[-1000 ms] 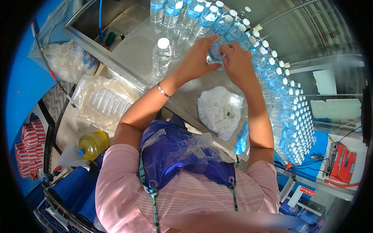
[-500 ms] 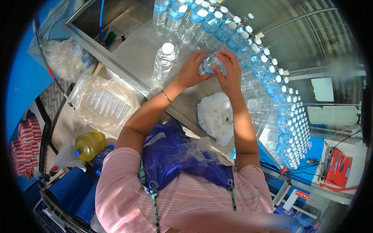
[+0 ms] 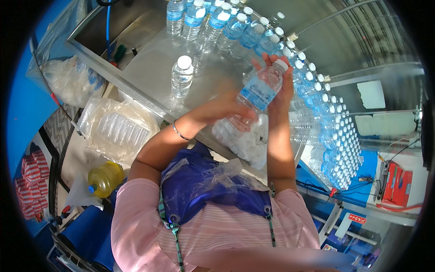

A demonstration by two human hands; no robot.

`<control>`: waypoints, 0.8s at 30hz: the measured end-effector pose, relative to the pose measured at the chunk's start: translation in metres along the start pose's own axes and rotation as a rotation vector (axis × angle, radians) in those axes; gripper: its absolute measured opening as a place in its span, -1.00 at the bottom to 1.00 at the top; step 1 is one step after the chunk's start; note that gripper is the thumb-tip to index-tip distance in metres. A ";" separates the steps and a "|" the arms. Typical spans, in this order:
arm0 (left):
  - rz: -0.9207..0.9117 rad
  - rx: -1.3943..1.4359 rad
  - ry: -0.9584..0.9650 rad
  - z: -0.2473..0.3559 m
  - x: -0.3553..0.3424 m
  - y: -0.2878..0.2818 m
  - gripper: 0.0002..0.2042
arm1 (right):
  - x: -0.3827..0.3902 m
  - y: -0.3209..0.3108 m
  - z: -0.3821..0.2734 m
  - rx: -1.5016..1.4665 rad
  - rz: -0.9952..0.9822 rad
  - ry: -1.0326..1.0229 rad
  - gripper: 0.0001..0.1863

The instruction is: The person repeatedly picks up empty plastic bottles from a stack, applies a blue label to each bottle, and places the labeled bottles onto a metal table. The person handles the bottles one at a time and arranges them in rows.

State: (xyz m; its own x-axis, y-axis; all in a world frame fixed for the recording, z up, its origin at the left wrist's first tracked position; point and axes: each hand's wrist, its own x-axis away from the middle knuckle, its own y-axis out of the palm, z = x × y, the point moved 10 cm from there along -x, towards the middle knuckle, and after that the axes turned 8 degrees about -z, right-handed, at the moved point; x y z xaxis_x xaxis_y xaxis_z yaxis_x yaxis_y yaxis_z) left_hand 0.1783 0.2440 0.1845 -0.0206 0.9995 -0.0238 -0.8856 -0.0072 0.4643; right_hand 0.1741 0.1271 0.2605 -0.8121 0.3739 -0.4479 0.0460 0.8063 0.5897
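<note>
A clear plastic water bottle with a blue label (image 3: 259, 93) is tilted between my two hands, its white cap toward the upper right. My left hand (image 3: 233, 109), blurred by motion, grips its lower part. My right hand (image 3: 283, 88) holds the upper part from behind, fingertips rising beside the cap. A single capped bottle without a visible label (image 3: 181, 79) stands upright on the steel counter (image 3: 145, 63) left of my hands. Below my hands lies a white plastic bag of small white items (image 3: 238, 143), partly hidden by the held bottle.
Rows of capped bottles (image 3: 335, 136) curve along the back and right. A steel sink (image 3: 95, 31) is at upper left. A plastic-wrapped pack (image 3: 118, 127), a yellow jug (image 3: 105, 179) and striped bundles (image 3: 31, 183) sit at left. Cables and a red object (image 3: 396, 186) are at right.
Both hands have drawn the bottle out from the rows, nearer to me, and it now shows its label, tilted. My left hand has shifted down to the bottle's lower part.
</note>
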 end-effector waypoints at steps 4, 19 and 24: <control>0.147 -0.271 0.030 0.026 0.005 -0.006 -0.37 | 0.004 -0.007 -0.014 0.648 0.105 0.106 -0.64; -0.285 0.213 -0.102 -0.003 0.035 0.036 -0.24 | 0.009 0.054 -0.052 1.183 -0.322 0.106 -0.56; -0.501 0.776 -0.213 -0.003 0.051 0.073 -0.25 | 0.015 0.066 -0.058 1.089 -0.443 -0.120 -0.56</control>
State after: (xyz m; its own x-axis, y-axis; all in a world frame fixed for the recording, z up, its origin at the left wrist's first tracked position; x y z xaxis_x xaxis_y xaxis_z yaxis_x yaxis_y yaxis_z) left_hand 0.1110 0.2948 0.2146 0.4314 0.8659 -0.2531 -0.2109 0.3696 0.9050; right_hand 0.1309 0.1590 0.3316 -0.8247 -0.0429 -0.5640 0.2929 0.8206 -0.4907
